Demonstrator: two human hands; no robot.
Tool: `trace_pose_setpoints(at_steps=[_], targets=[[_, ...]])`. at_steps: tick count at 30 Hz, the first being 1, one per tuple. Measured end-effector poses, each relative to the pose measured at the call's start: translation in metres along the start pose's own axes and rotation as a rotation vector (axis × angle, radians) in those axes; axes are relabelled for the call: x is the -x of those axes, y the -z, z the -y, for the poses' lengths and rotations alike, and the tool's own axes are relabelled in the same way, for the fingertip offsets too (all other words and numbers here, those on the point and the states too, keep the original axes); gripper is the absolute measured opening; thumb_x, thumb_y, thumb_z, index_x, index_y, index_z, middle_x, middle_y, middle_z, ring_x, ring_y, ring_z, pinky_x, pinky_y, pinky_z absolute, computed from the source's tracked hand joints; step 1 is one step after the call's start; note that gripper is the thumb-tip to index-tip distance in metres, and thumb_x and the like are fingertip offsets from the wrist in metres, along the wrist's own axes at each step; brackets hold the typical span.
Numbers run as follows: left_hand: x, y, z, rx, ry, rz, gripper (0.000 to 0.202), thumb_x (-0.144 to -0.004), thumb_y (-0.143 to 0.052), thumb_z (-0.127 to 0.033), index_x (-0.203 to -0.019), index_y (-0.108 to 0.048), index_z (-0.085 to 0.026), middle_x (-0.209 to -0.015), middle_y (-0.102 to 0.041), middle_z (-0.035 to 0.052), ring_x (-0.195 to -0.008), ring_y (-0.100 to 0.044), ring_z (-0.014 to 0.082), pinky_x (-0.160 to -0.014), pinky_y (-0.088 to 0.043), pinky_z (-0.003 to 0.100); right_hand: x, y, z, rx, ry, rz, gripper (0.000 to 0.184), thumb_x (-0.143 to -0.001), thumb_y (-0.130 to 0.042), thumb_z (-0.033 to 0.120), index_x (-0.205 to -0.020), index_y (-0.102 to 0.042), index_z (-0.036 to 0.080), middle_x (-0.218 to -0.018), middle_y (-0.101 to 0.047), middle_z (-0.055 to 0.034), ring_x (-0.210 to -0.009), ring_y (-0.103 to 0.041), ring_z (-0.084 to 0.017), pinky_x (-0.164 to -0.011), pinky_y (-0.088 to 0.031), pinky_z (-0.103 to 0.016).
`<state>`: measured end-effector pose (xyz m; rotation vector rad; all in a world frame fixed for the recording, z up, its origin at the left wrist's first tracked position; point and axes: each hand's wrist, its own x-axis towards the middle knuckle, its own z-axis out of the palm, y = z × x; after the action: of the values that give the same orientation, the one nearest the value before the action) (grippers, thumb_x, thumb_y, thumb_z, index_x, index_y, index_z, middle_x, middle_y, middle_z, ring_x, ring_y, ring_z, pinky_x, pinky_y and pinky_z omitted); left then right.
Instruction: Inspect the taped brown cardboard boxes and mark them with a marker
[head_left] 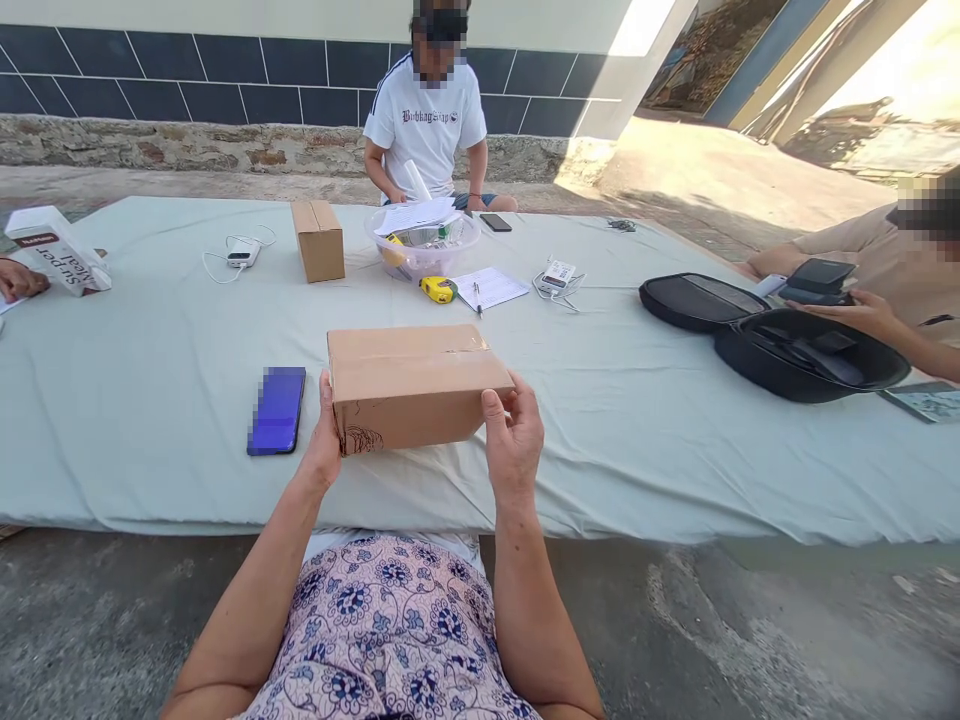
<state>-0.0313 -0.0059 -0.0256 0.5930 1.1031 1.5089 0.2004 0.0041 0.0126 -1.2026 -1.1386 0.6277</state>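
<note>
Between my two hands is a brown cardboard box, held at its ends over the near part of the cloth-covered table. Black scribbles mark the lower left of its near side, and a strip of clear tape shows on top. My left hand presses against the left end, most of its fingers hidden behind the box. At the right end, my right hand grips the corner, thumb on the near side. A phone with a blue screen lies left of my left hand.
Farther back stand a smaller cardboard box and a plastic basin with papers. A yellow tape measure, a pen and a paper sheet lie before it. An open black case is at right. People sit across and at both sides.
</note>
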Motion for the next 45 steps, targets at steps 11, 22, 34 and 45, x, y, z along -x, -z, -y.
trace_pose_setpoints(at_steps=[11,22,34,45], targets=[[0.008,0.003,-0.018,0.008,-0.127,0.169,0.062,-0.073,-0.084,-0.061,-0.123,-0.073,-0.027,-0.132,-0.073,0.0092,-0.136,-0.061,0.0286,-0.103,-0.056,0.035,-0.005,0.009,-0.018,0.004,-0.127,0.011,0.055,-0.087,-0.066,0.066,-0.117,-0.070,0.021,-0.092,-0.072,-0.0049,-0.081,-0.063,-0.020,-0.068,-0.049,-0.032],[0.009,-0.006,-0.023,0.039,-0.073,0.093,0.062,-0.074,-0.081,-0.066,-0.116,-0.074,-0.022,-0.120,-0.078,0.0110,-0.125,-0.067,0.0322,-0.103,-0.057,0.043,0.000,0.001,-0.005,-0.099,-0.074,0.105,0.047,-0.093,-0.061,0.058,-0.118,-0.071,0.021,-0.106,-0.075,-0.0078,-0.091,-0.067,-0.021,-0.078,-0.054,-0.035],[0.011,-0.003,-0.038,0.009,-0.068,0.053,0.060,-0.062,-0.092,-0.055,-0.109,-0.074,-0.022,-0.108,-0.080,0.0078,-0.105,-0.074,0.0280,-0.083,-0.062,0.035,0.001,0.002,-0.014,-0.181,-0.106,0.122,0.043,-0.089,-0.065,0.055,-0.115,-0.070,0.021,-0.107,-0.077,-0.0088,-0.093,-0.070,-0.022,-0.078,-0.058,-0.036],[0.001,0.011,-0.045,0.100,0.065,-0.211,0.036,-0.078,-0.083,-0.048,-0.104,-0.075,-0.023,-0.104,-0.080,0.0032,-0.085,-0.073,0.0188,-0.066,-0.058,0.027,0.006,0.002,-0.018,-0.226,-0.139,0.422,0.051,-0.082,-0.078,0.050,-0.127,-0.068,0.027,-0.121,-0.069,-0.0068,-0.085,-0.063,-0.015,-0.078,-0.059,-0.033]])
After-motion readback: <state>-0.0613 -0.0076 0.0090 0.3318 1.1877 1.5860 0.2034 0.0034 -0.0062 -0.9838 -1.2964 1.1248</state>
